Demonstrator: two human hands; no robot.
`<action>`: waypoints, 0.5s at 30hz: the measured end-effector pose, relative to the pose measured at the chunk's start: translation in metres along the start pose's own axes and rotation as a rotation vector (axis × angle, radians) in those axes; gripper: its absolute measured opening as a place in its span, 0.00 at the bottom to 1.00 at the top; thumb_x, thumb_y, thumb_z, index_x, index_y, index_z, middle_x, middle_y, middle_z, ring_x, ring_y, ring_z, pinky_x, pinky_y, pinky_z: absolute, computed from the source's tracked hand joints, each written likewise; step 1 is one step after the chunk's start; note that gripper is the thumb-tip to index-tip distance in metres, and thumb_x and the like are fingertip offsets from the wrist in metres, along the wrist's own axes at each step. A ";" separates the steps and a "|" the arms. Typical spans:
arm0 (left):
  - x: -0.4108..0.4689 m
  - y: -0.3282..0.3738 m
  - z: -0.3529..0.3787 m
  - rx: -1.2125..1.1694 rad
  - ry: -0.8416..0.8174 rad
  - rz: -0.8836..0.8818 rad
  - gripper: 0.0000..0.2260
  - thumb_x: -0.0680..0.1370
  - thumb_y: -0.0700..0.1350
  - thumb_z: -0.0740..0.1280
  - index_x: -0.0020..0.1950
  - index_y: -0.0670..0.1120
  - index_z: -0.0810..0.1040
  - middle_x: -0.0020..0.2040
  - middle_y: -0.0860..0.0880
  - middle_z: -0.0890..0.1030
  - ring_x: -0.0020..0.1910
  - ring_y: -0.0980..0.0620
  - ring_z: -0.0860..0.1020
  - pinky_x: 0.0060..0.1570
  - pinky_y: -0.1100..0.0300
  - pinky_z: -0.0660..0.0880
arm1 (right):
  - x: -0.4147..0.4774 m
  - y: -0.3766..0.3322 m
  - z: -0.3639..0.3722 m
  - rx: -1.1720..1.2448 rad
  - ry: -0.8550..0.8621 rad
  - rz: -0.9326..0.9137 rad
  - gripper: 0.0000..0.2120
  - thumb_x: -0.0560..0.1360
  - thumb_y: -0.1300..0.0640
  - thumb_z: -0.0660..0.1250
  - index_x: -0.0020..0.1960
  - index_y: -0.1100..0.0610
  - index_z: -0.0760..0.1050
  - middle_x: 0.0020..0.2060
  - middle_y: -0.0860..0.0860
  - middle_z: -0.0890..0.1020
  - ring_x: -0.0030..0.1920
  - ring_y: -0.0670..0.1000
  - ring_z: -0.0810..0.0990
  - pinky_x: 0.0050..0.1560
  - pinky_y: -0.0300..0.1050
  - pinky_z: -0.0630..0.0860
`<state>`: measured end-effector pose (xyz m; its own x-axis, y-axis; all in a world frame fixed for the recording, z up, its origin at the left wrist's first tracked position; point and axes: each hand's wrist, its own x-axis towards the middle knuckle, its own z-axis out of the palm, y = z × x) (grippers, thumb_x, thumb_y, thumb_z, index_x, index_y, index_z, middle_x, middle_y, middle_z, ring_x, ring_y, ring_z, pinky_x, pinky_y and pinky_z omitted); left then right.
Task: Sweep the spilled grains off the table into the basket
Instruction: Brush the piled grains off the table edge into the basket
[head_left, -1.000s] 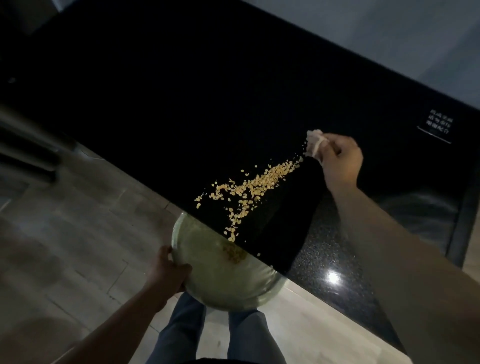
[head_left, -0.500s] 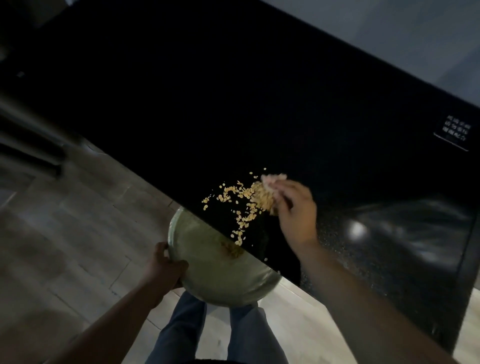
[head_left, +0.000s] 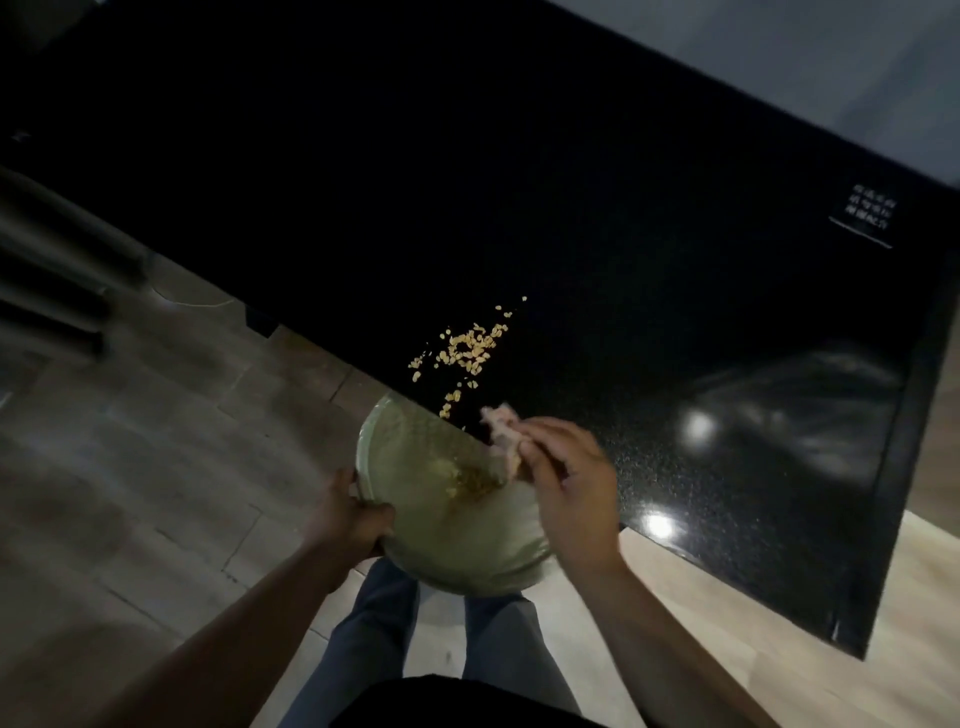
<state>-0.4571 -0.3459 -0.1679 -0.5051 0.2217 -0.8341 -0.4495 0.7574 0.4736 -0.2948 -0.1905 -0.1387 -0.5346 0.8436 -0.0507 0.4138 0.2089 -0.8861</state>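
A patch of yellow grains lies on the black table close to its near edge. A round pale green basket is held just under that edge, with a small heap of grains inside it. My left hand grips the basket's left rim. My right hand holds a crumpled pale cloth at the table edge, right over the basket.
The black table's right end lies to my right, with a small white label printed at its far right. Wooden floor spreads to the left, with dark chair legs at far left. My legs stand below the basket.
My right hand has swept the cloth from far right on the table down to the edge above the basket. More grains lie in the basket and the patch on the table has shrunk.
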 end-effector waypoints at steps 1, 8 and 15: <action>-0.001 0.000 0.001 0.010 -0.001 0.005 0.27 0.72 0.32 0.68 0.68 0.46 0.64 0.53 0.38 0.76 0.45 0.39 0.80 0.37 0.46 0.81 | -0.002 0.002 -0.011 0.001 0.068 0.029 0.11 0.75 0.63 0.68 0.55 0.53 0.82 0.51 0.44 0.80 0.53 0.45 0.78 0.55 0.33 0.73; 0.005 -0.011 0.003 0.004 -0.027 0.016 0.22 0.72 0.32 0.67 0.62 0.46 0.65 0.50 0.40 0.76 0.48 0.39 0.78 0.42 0.41 0.80 | -0.031 0.039 -0.026 -0.118 0.300 0.183 0.12 0.75 0.65 0.69 0.57 0.56 0.81 0.53 0.51 0.80 0.54 0.51 0.78 0.57 0.46 0.76; 0.014 -0.013 -0.008 -0.003 -0.057 0.042 0.22 0.72 0.33 0.67 0.59 0.50 0.66 0.54 0.42 0.75 0.51 0.39 0.78 0.40 0.43 0.81 | -0.037 0.008 0.046 -0.162 0.059 0.082 0.12 0.75 0.62 0.67 0.57 0.57 0.81 0.54 0.49 0.79 0.55 0.44 0.72 0.59 0.29 0.65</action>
<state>-0.4642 -0.3574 -0.1839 -0.4806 0.2877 -0.8284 -0.4310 0.7452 0.5089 -0.3054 -0.2432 -0.1646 -0.4523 0.8875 -0.0885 0.5696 0.2111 -0.7943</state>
